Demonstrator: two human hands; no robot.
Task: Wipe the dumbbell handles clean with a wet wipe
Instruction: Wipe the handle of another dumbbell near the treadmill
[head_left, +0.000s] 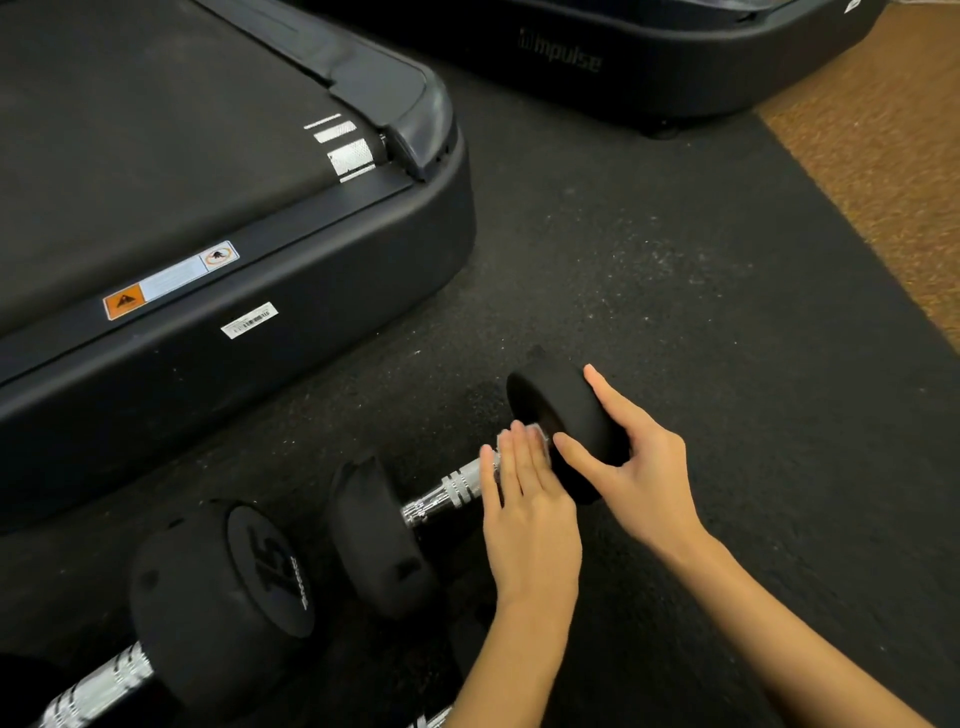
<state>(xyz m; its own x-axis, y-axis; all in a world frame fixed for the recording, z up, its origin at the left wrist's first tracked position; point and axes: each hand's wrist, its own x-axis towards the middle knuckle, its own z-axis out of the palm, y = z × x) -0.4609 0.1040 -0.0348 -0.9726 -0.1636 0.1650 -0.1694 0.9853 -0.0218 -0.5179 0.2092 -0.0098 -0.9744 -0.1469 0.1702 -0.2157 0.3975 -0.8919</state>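
Observation:
A black dumbbell lies on the floor mat, its chrome handle (449, 491) running between a near head (376, 540) and a far head (563, 426). My left hand (527, 514) lies over the far end of the handle, fingers together, pressing a white wet wipe (535, 432) that peeks out at the fingertips. My right hand (631, 462) grips the far head, thumb on its inner face and fingers over the rim. A second, larger dumbbell (218, 603) marked 15 lies at the lower left, with its chrome handle (91, 688) showing.
A black treadmill deck (234, 291) fills the upper left, close to the dumbbells. Another black machine base (597, 57) stands at the top. The dark rubber mat (701, 291) ends at brown carpet (883, 145) on the right. A third chrome handle (434, 719) shows at the bottom edge.

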